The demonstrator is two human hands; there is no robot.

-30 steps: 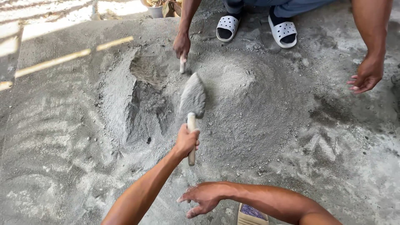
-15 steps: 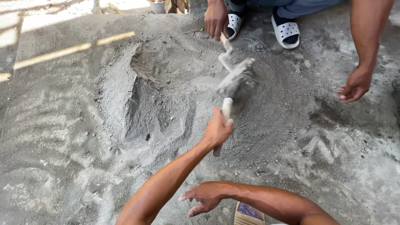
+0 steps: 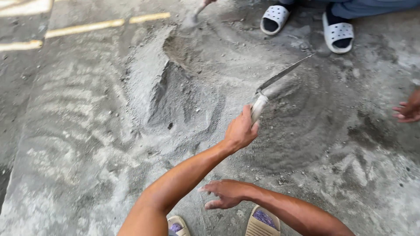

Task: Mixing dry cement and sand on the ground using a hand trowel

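Item: trowel [image 3: 280, 79], pale handle, blade edge-on & tilted up-right, above the grey cement/sand pile [image 3: 183, 96]. My left hand [image 3: 240, 131] is wrapped tight round the handle. My right hand [image 3: 225, 193] hangs free, fingers spread, holding nothing, low nr my sandals [image 3: 262, 222]. Opp.: another person's white clogs [image 3: 306, 24], their hand [image 3: 409, 109] at rt edge, 2nd trowel [image 3: 194, 16] at the pile's far side.

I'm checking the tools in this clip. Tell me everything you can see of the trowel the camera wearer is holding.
The trowel has a thin, pointed metal blade, grey and dusty, seen nearly edge-on, joined by a short neck to a pale, rounded handle. It is lifted clear of the grey powder pile, blade angled up and away toward the sandalled feet opposite. Only the left hand touches it, wrapped around the handle's lower end.
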